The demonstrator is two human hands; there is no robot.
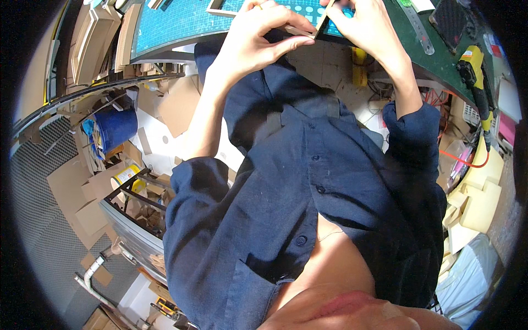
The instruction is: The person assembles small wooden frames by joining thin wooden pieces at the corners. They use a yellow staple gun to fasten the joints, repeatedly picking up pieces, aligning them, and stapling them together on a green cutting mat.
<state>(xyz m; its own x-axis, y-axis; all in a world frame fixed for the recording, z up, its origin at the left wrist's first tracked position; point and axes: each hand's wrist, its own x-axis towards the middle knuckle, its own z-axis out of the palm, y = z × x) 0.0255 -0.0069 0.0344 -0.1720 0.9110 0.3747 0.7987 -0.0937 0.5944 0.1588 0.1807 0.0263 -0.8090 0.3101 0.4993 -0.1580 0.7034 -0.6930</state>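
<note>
At the far edge of the work table, my left hand (263, 36) pinches a thin pale wooden strip (322, 23) between thumb and fingers. My right hand (366, 22) grips the same strip farther up, its fingertips partly cut off by the top of the picture. A second short wooden piece (297, 31) meets the strip at a corner beside my left fingers; whether they are joined I cannot tell. Beneath lies a teal cutting mat (170, 26) with grid lines. Just left of my left hand, part of a light wooden frame (219, 12) rests on the mat.
A metal ruler (421, 30) and a yellow-black hand tool (473, 69) with a red hose lie on the dark green tabletop (404, 52) at right. Wooden boards (96, 41) stand at left. Below are a blue bin (115, 129), cardboard scraps (91, 212) and foam blocks (479, 206).
</note>
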